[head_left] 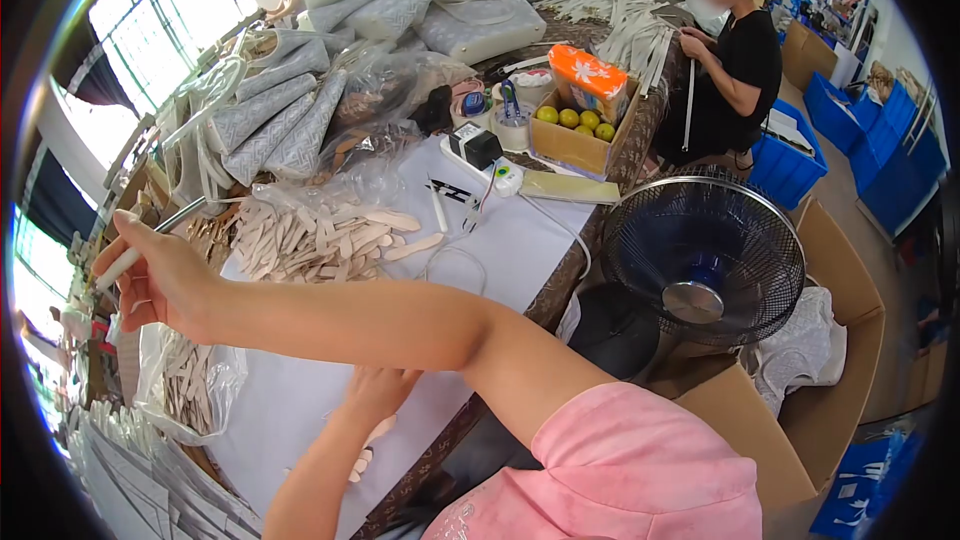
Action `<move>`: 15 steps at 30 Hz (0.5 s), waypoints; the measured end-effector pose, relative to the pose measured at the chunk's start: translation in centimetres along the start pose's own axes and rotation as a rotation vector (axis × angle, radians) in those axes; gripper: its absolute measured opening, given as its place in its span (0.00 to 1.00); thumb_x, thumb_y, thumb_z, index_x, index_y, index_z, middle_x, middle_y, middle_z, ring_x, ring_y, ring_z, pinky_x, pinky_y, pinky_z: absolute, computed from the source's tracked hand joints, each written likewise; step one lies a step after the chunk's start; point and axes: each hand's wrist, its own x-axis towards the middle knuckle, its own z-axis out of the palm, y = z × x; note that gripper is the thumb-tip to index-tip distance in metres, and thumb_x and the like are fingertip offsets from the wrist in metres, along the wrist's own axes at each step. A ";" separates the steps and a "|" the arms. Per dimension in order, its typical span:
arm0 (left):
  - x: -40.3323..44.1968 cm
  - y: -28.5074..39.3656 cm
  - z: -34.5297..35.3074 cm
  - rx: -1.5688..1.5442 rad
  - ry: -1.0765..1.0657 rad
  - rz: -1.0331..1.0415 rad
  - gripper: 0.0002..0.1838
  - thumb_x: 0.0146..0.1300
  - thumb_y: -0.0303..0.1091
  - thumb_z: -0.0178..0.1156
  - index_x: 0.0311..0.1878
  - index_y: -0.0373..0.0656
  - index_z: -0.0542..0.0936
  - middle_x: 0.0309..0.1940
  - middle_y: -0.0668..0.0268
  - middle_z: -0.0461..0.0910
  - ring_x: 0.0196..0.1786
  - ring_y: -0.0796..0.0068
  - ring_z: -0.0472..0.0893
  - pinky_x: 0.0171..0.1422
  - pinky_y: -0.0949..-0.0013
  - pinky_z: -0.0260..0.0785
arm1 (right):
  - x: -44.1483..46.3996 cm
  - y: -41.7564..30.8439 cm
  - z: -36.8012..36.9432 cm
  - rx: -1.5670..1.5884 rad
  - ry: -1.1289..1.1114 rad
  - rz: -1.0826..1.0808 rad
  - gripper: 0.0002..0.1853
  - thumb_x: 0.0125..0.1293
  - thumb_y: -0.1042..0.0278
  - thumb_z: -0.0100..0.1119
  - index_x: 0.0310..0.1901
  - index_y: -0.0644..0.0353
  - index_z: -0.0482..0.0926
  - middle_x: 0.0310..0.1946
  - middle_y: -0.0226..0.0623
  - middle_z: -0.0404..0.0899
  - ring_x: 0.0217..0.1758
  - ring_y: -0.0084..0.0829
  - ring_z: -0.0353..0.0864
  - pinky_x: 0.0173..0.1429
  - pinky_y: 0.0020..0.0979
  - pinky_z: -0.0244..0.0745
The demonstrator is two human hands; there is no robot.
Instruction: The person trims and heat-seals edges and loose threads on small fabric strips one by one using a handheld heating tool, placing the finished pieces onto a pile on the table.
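My right hand (pixel 165 275) is raised at the far left, my forearm stretched across the table. Its fingers are closed around a slim tool with a white handle (pixel 118 268) and a thin metal shaft (pixel 182 214); I cannot make out its exact kind. Just beyond lies a heap of flat, pale, tongue-shaped pieces (pixel 310 240). Below that forearm, my left hand (pixel 378 395) rests over the white sheet (pixel 270 390), its fingertips hidden behind the arm. A few similar pale pieces (pixel 362 462) lie beside its wrist.
A clear plastic bag (pixel 190 390) holds more pale pieces. Patterned grey bags (pixel 290 120) are piled behind. A cardboard box of yellow-green fruit (pixel 580 135), a black adapter (pixel 474 145) and cables stand farther back. A fan (pixel 705 255) is at right; a person (pixel 740 80) holds a strip beyond.
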 end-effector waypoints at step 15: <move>-1.2 2.6 4.4 0.241 0.353 -0.323 0.31 0.62 0.51 0.64 0.59 0.36 0.77 0.59 0.45 0.75 0.66 0.42 0.68 0.75 0.38 0.50 | -3.3 -2.1 -0.5 -0.055 -0.015 -0.035 0.26 0.78 0.46 0.43 0.37 0.60 0.81 0.31 0.38 0.84 0.22 0.31 0.80 0.27 0.39 0.83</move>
